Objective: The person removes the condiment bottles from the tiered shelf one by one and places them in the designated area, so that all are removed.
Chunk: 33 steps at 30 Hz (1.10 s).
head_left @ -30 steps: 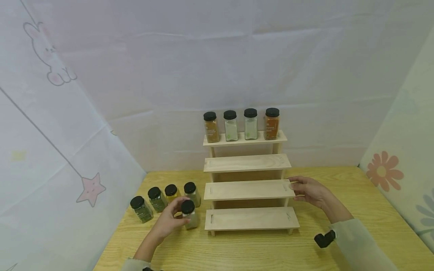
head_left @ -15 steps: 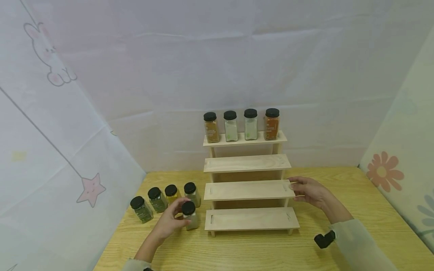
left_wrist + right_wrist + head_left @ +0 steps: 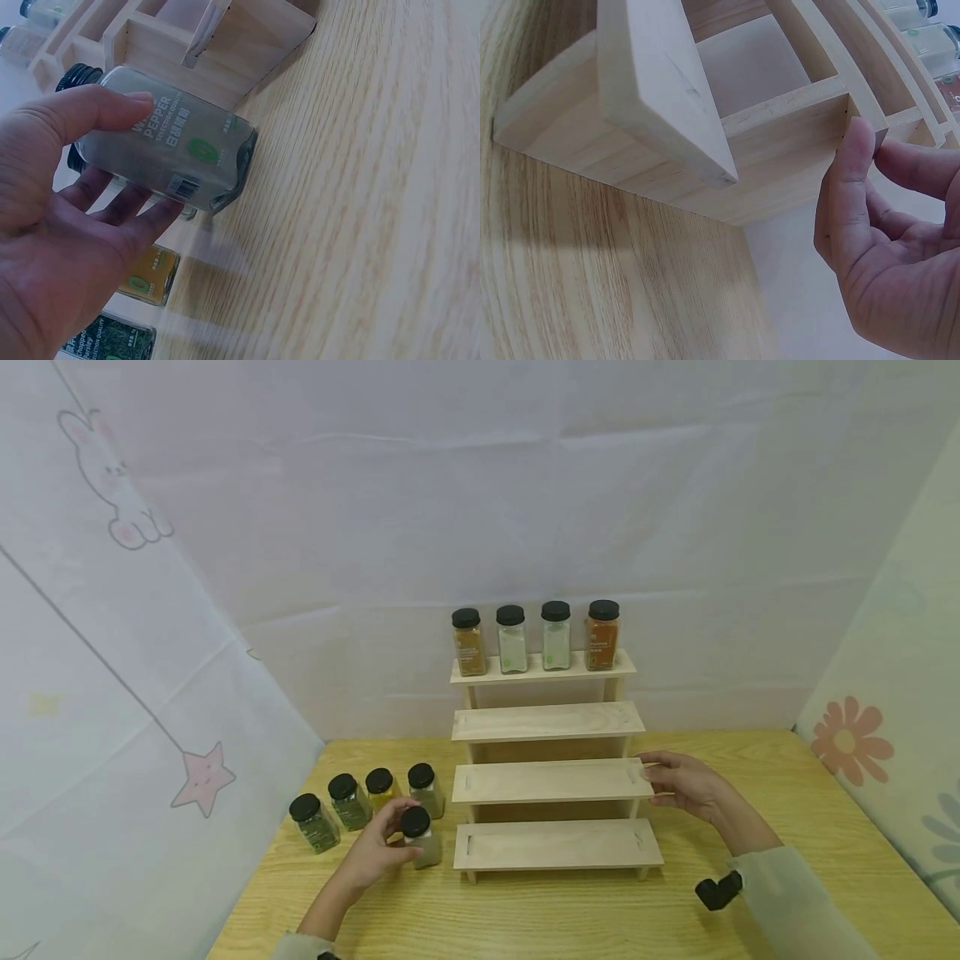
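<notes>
1. White pepper jar [image 3: 169, 142]: on the left, fairly near, just left of the wooden rack [image 3: 547, 722]. Can't tell if its base touches the table [image 3: 540, 918] or is a bit above.
2. L hand [image 3: 378, 850]: pinching the jar's clear body, thumb over the label, fingers on opp. side, below the black lid [image 3: 416, 821]. Prob. the right spot, b/c a lid might turn.
3. Squeeze firm but not max; smooth sides could slip if only the tips bear on them.
4. R hand [image 3: 688, 788]: pinching the right end of the 2nd shelf from near [image 3: 555, 782]. Looks like steadying, I'd judge. Light hold's enough; a hard tug may skew the rack & rattle the 4 jars [image 3: 557, 645] on the far, top shelf [image 3: 534, 665].
5. Watch the L fingertips: yellow jar [image 3: 381, 787] & pale jar [image 3: 427, 797] are just beyond, on the far side. Any lift shd go straight up first, sideways after, else a knuckle could tip one.
6. Near shelf [image 3: 555, 845] is low & just right of the jar; base needs to clear its left end.
7. Hold the jar vert. w/ label unblocked where poss.; flat base shd sit OK if all edges land together.
8. Parsley jar [image 3: 351, 808] is farther left, clear of the fingers; no worry.
</notes>
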Tool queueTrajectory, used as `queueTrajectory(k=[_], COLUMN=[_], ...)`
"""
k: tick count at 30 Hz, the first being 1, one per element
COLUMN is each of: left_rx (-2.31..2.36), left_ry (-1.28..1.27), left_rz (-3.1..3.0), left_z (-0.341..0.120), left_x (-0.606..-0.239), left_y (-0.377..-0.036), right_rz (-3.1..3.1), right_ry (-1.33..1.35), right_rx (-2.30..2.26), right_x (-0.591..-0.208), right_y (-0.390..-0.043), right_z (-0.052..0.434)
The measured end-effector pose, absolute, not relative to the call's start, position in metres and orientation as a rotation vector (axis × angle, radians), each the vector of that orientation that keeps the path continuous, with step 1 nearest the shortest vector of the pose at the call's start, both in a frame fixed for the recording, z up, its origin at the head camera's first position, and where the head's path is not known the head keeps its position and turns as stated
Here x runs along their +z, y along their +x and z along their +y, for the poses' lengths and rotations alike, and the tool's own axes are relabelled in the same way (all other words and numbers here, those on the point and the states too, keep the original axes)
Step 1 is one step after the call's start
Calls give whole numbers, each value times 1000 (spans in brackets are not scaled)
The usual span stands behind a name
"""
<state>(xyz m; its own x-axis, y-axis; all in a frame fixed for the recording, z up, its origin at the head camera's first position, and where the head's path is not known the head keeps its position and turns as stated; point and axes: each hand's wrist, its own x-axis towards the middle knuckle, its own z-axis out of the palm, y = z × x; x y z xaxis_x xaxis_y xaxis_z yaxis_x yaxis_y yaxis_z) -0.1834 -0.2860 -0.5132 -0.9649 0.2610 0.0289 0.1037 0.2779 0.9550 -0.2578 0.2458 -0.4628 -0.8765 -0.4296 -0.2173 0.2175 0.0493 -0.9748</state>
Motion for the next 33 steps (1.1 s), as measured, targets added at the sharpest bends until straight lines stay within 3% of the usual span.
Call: queueTrajectory(k=[15, 33], left_rx=[1696, 1527], left_ry=[396, 723], left_rz=[2456, 2619], left_z=[-283, -266], left_x=[-504, -426], left_y=[-181, -196], right_rz=[1870, 1883], right_ry=[-209, -198], right_rx=[-1886, -1882], right_x=[-463, -461], right_y=[-257, -257], right_z=[247, 246])
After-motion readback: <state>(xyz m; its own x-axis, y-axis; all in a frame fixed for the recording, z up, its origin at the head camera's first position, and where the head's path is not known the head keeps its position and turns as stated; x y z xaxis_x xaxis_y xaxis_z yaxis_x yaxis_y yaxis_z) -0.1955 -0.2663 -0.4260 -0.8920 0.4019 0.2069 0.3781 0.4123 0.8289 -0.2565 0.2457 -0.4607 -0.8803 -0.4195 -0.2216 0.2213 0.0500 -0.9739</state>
